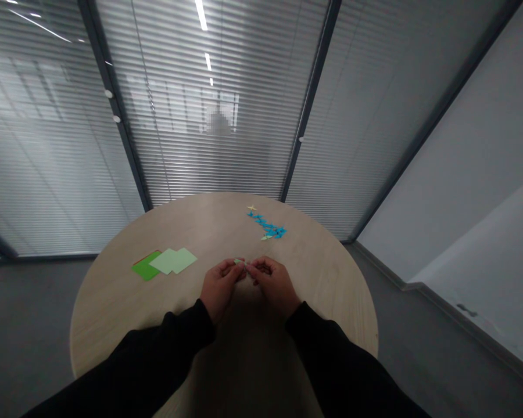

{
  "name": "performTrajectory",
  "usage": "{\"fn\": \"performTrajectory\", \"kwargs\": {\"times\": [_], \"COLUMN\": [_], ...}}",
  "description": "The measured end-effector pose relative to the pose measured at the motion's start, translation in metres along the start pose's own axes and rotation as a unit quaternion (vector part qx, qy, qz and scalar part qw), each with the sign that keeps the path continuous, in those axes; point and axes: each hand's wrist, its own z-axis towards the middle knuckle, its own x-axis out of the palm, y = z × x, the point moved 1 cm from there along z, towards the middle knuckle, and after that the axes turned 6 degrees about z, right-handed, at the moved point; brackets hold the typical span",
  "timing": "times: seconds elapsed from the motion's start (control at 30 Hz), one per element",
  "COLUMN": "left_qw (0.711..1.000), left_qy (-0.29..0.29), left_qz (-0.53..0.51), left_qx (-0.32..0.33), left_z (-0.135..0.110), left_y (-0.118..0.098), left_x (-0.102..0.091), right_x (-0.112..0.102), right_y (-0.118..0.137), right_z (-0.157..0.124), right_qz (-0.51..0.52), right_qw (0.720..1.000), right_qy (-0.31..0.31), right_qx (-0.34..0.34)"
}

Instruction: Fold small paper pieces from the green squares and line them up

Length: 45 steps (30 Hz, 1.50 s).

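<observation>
Between my fingertips is a small folded piece of pale green paper (239, 262), mostly covered by the fingers. My left hand (220, 284) pinches it from the left. From the right, my right hand (273, 283) closes on it with thumb and fingers, close against the left fingertips. Beyond the hands lie several small blue folded-paper pieces (268, 225) in a slanting cluster. A pale green folded piece (266, 237) rests at the near end of that cluster, and a yellow one (251, 207) at the far end.
Left of my hands, pale green paper sheets (183, 259) overlap a brighter green stack (146, 269) on the round wooden table (108, 302). Behind the table stand glass panels with blinds (218, 157). A white wall (462, 203) rises on the right.
</observation>
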Motion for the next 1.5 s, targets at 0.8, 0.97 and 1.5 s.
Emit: {"fn": "performTrajectory", "kwargs": {"times": [0.8,0.97,1.5], "left_qw": [1.0,0.999,0.997], "left_qy": [0.013,0.014,0.009], "left_qz": [0.018,0.032,0.073], "left_qx": [-0.003,0.004,0.013], "left_z": [-0.0009,-0.0013,-0.0023], "left_y": [-0.0022,-0.0029,-0.0054], "left_x": [0.0032,0.0019,0.0001], "right_x": [0.0006,-0.001,-0.0037], "right_y": [0.0005,-0.0002,-0.0021], "right_z": [0.0005,0.0013,0.0023], "right_qz": [-0.017,0.015,0.018], "right_qw": [0.998,0.998,0.994], "right_qy": [0.051,0.066,0.107], "right_qx": [-0.02,0.001,0.021]}}
